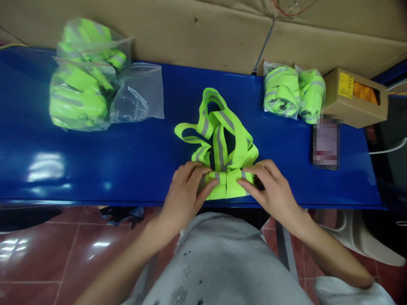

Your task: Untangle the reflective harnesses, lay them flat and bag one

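A neon yellow-green reflective harness with grey stripes (219,146) lies on the blue table before me. Its straps loop loosely toward the back, while the near part is folded into a flat band by the front edge. My left hand (190,184) pinches the left end of that band, thumb in front and fingers behind. At the opposite end, my right hand (269,184) grips the band the same way. A dark piece shows beside the right fingers, partly hidden.
Plastic bags of neon straps (79,93) sit at the back left, beside a clear bag (140,93). Bagged neon rolls (281,91) stand back right, next to a cardboard box (356,99). A blurred-out rectangular object (326,144) lies in front. Cardboard (190,34) lines the table's rear.
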Motion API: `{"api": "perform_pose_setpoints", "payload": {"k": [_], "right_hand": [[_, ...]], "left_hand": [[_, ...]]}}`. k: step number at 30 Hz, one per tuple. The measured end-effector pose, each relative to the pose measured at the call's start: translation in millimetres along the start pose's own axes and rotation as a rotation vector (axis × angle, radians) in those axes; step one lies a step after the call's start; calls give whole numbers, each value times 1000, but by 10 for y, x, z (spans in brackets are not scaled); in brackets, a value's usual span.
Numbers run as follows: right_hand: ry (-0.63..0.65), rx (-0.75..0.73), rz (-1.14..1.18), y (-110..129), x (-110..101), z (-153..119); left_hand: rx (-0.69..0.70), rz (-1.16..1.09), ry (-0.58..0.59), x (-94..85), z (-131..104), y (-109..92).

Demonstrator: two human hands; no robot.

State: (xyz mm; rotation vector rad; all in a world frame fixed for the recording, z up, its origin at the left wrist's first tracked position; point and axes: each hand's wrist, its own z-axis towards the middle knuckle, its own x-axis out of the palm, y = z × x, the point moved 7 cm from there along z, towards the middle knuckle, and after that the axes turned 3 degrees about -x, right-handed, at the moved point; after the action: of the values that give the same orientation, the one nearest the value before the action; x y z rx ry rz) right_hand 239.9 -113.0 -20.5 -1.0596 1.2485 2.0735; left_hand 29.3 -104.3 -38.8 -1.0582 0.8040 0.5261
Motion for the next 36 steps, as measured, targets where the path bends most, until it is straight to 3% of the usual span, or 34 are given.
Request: {"api": "perform_pose_setpoints", "payload": {"k": [3, 5, 12, 18, 25, 31, 36], "right_hand": [[-34, -86, -3, 42, 7, 3], [-44, -187, -12, 101, 11, -6], [82, -323, -153, 117, 28, -140], [89, -287, -56, 100, -31, -92], [100, -39, 175, -69, -33, 209], [-90, -68, 9, -127, -79, 252], [-55, -205, -82, -65, -34, 244]], "left_hand": [[1, 13, -145, -66, -23, -22], [67, 69, -175, -89, -54, -73], [337, 188, 35, -123, -223, -172], [284, -26, 109, -187, -126, -110], [-45, -145, 48, -147, 169, 55], [30, -17, -69, -118, 256, 27], [164, 85, -126, -89, 255, -57]]}}
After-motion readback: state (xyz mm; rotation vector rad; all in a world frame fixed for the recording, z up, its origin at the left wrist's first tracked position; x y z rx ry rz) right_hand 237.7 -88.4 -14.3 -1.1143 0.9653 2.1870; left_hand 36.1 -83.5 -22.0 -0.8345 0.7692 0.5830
